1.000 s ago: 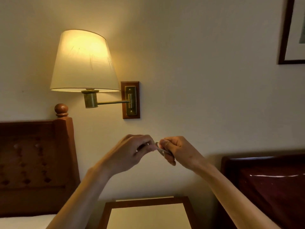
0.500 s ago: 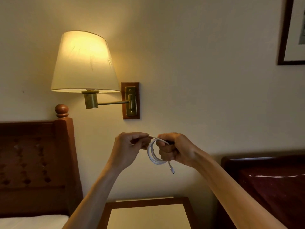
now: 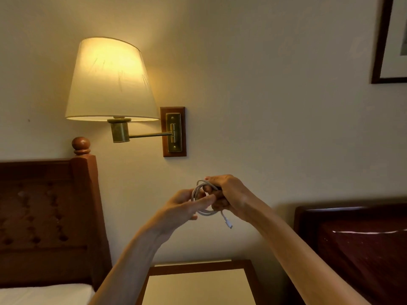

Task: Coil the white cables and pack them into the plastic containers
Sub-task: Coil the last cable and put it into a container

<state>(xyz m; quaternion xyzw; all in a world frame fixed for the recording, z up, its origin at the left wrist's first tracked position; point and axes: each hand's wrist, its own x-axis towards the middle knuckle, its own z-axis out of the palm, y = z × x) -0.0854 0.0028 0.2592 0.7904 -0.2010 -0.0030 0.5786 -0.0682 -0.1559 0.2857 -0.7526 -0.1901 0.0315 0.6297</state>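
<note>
Left hand has straightened fingers touching the coiled white cable, held in mid-air before the wall. Right hand grips the coil, fingers curled round it; its plug end dangles.

Both arms raised; right grip curled tight, left grip fingers extended

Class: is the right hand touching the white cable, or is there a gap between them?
Touching. The head view shows the right hand with its fingers curled round the coiled white cable, loops passing under its fingers.
</note>
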